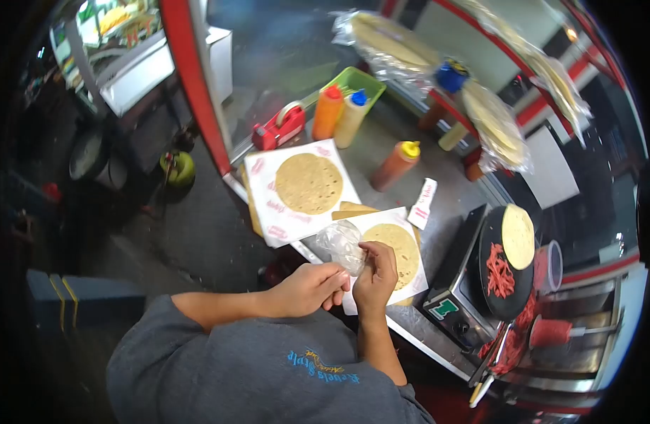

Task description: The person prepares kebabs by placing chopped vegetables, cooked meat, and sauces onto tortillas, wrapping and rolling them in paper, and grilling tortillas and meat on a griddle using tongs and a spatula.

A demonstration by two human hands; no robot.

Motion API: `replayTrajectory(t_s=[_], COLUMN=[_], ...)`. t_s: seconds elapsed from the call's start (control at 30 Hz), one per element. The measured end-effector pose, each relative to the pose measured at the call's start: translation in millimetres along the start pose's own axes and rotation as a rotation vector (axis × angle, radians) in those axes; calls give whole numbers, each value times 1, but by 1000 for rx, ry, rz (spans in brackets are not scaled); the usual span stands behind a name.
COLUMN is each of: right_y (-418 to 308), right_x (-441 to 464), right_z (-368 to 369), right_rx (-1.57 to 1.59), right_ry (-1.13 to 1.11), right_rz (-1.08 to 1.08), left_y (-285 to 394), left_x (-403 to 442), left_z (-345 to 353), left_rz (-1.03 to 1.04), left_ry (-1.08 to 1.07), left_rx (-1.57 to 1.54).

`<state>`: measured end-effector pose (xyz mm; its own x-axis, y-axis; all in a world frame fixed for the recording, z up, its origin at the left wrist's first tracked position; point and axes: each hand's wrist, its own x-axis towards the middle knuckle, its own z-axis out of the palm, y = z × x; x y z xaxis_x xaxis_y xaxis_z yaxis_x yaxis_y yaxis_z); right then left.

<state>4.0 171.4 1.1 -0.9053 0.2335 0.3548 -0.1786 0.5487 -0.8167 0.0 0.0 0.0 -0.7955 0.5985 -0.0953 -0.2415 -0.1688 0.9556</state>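
Note:
A clear, crumpled plastic bag (340, 244) is bunched up between my hands, over the edge of the counter. My left hand (307, 288) is closed, its fingertips pinched at the lower end of the bag. Curled fingers of my right hand (376, 277) press against the bag's right side. Beneath them lies a round flatbread (395, 254) on white printed paper (413, 284); the hands and bag cover part of both. A second flatbread (309, 184) rests on another printed sheet (286, 231) farther back to the left.
Sauce bottles in orange (328, 113), cream (352, 120) and red (395, 167) stand behind, near a red tape dispenser (279, 127) and green basket (374, 88). At right, a black pan (508, 297) on a stove (455, 311) holds red meat strips (499, 272) and a flatbread (517, 237).

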Motion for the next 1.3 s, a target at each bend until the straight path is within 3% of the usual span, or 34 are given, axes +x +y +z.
replayTrajectory(t_s=[0.07,0.1,0.17,0.2,0.3,0.37,0.43,0.5,0.57,0.77,0.87,1.0,1.1,1.2,1.3], right_y=[-16,-11,-23,-33,-38,-27,-32,-45,-53,-77,-82,-82,-79,-80,-75], right_x=[-15,29,14,6,7,1,1,5,9,13,10,7,-1,-1,0], right_z=[-30,60,69,72,87,103,105,112,122,166,189,211,225,237,246], right_rx=[5,24,45,69,66,299,216,93,94,112,165,208,325,481,413], right_ry=[-129,-105,-196,-236,-357,-404,-495,-560,-674,-727,-763,-833,-852,-870,-910], right_rz=[-73,-219,-282,-242,-260,-198,-218,-442,-536,-516,-525,-558,-455,-448,-581], left_y=[-10,-11,-19,-11,-14,-28,-29,-26,-35,-38,-20,-24,-23,-42,-47], left_x=[-5,29,10,-2,-18,-19,-33,-44,-62,-91,-94,-92,-90,-89,-78], left_z=[35,-66,-82,-83,-97,-107,-117,-124,-132,-158,-157,-160,-164,-179,-181], left_rz=[-297,-320,-442,-495,-390,-515,-507,-606,-403,266,308,686,683,504,488], left_ry=[6,67,66,106,122,146,57,88,83,532,848,654,667,891,1154], left_rx=[-568,-704,-1140,-1137,-985,-1229,-1273,-1349,-1386,-1258,-938,-1138,-1122,-658,-796])
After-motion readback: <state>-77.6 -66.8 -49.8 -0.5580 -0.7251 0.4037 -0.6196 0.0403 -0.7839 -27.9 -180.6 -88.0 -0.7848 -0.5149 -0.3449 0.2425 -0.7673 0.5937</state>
